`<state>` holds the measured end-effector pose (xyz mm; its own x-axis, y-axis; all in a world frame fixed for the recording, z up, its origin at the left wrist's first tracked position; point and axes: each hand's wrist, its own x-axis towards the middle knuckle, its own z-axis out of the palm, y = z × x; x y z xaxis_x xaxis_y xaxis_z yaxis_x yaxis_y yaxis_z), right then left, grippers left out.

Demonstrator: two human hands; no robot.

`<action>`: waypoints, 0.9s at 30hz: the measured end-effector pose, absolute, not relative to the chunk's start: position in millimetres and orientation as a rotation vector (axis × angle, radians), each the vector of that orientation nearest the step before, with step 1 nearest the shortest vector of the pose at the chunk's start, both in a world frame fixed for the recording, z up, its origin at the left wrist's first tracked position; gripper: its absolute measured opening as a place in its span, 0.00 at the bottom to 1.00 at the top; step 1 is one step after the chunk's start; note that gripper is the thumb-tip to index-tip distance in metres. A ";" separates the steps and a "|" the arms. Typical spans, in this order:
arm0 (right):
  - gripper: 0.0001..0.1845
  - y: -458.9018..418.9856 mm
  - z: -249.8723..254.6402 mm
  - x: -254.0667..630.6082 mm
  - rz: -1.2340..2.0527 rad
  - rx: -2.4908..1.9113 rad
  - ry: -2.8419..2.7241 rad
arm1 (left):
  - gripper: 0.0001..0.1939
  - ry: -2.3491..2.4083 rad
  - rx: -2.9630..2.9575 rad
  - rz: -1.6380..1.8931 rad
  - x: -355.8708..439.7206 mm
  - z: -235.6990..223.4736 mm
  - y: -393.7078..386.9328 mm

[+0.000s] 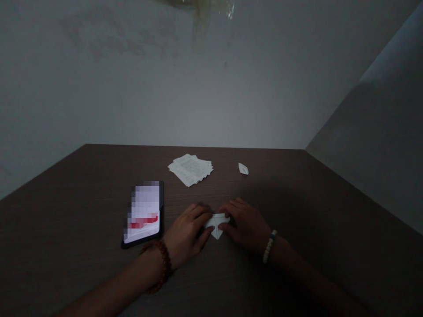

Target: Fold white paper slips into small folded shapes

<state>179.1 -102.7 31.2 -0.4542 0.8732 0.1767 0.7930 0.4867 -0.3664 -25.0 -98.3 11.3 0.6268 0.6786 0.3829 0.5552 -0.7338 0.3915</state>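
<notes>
A small folded piece of white paper (pixel 217 224) lies between my hands near the middle of the table, its lower end coming to a point. My left hand (pixel 188 229) pinches its left side between thumb and fingers. On the right side, my right hand (pixel 246 224) grips the paper the same way, fingers at the top edge and thumb below. Creases run down the paper's middle. Its outer corners are hidden under my fingers.
A phone (pixel 143 213) with a lit screen lies left of my left hand. Farther back is a loose stack of printed paper sheets (pixel 191 169). A small folded paper piece (pixel 243 168) rests to its right. The brown table (pixel 99 171) meets a wall behind.
</notes>
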 end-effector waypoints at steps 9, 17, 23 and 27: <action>0.11 -104.0 34.6 178.0 0.308 -1.396 -2.433 | 0.11 1.011 2.610 0.771 -25.3 8.5 -98.6; 0.13 -102.1 28.4 179.3 0.371 -1.375 -2.409 | 0.12 1.029 2.592 0.703 -24.3 10.8 -100.4; 0.14 -101.0 24.0 181.6 0.369 -1.328 -2.417 | 0.13 1.018 2.619 0.712 -25.3 9.2 -99.5; 0.15 -100.2 22.7 182.2 0.366 -1.327 -2.409 | 0.13 1.008 2.643 0.727 -26.5 8.0 -98.3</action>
<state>182.2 -100.2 22.7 -0.4914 0.8500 0.1896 0.7553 0.5244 -0.3932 -26.5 -98.3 8.0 0.6424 0.6716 0.3691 0.5626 -0.7403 0.3679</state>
